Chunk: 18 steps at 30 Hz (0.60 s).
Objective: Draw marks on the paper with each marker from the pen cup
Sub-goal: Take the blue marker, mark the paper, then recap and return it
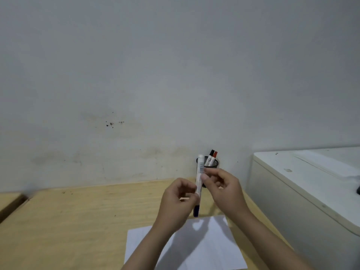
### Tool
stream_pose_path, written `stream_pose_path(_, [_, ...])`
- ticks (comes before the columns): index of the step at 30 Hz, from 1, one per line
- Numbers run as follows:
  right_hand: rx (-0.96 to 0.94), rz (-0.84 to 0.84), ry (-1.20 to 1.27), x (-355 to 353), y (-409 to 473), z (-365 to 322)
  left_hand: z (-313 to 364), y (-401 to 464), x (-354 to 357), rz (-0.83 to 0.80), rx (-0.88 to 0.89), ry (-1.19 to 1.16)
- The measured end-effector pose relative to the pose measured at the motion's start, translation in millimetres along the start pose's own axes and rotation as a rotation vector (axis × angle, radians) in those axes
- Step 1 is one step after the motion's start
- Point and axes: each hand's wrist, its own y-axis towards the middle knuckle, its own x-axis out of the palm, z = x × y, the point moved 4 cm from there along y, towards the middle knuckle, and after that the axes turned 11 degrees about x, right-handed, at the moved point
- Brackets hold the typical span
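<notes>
A white marker (200, 172) with a dark blue cap at its lower end stands nearly upright in the air above the desk. My left hand (178, 203) grips its lower part near the cap. My right hand (224, 189) pinches its middle with thumb and fingers. Behind them a black mesh pen cup (213, 164) stands against the wall and holds two markers (212, 155), one black-capped and one red-capped. A white sheet of paper (204, 250) lies on the desk below my forearms, with no marks visible on the part that shows.
The wooden desk (78, 221) meets a stained white wall at the back. A white cabinet or appliance (311, 184) stands close on the right, higher than the desk. Another wooden surface (7, 201) sits at the far left, across a gap.
</notes>
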Motion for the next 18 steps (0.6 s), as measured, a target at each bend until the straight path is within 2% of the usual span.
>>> stream_pose_path(2, [0.033,-0.049,-0.025,15,-3,1,-3,-10,-5,-0.031,-0.007,0.046])
stream_pose_path(4, [0.065,-0.013,0.000,24,-6,2,-6,-17,-15,-0.012,-0.005,0.070])
stream_pose_path(9, [0.153,0.108,0.238,33,-8,0,-11,-28,-41,0.027,0.029,0.277])
stream_pose_path(13, [0.236,0.002,0.245,57,-17,4,-8,-28,-55,0.107,0.094,0.331])
stream_pose_path(18, [0.289,-0.104,0.276,75,-20,10,-9,-27,-61,0.056,0.262,0.466])
